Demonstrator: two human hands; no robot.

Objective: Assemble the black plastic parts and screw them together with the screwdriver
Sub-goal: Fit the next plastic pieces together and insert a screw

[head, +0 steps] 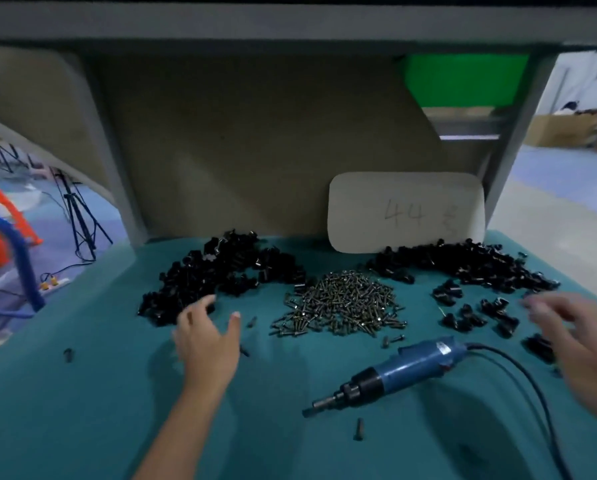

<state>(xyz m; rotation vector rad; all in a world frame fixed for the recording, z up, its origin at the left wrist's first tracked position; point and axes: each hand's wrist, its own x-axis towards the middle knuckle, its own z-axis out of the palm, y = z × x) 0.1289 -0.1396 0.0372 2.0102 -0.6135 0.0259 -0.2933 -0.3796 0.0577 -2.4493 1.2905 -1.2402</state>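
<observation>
On the teal tabletop [82, 410], L to R: left hand [205, 336] spread wide, empty, at left black parts pile [221, 271]; screws [342, 303] heaped centre; screwdriver [394, 370] lying untouched; right hand [574, 330] blurred, seemingly open, nr right parts [470, 268]. Parts judged light, rigid, best pinched by sides.

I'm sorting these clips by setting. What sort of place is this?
Most likely a factory assembly workstation. Heaps of small black plastic parts flank a pile of screws on a teal-covered bench, and a corded blue electric screwdriver lies ready. Cartons stand on open floor behind.
</observation>
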